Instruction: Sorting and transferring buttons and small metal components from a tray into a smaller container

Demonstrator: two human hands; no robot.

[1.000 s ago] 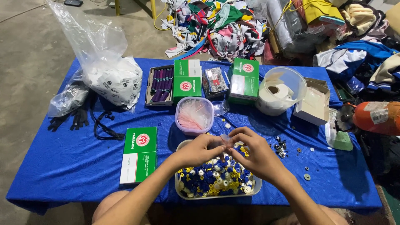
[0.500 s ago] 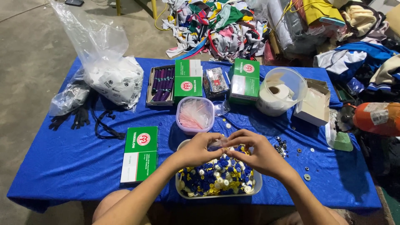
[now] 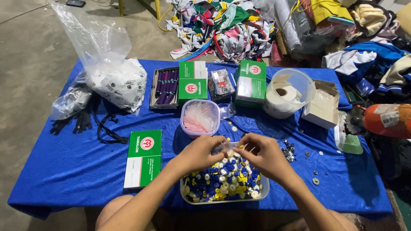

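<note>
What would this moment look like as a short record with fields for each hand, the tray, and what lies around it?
left hand: left hand over the tray, fingertips pinching something small and pale; what it is cannot be told
right hand: right hand meets the left, fingers on the same small piece
tray: clear rectangular plastic tray full of small blue, yellow and white round pieces
behind tray: round clear plastic tub holding pink bags
left of tray: green and white cardboard box
surface: blue cloth-covered table

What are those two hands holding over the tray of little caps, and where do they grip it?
The left hand and right hand pinch something small and pale between their fingertips, above the tray of blue, yellow and white caps. What it is cannot be told.
</note>
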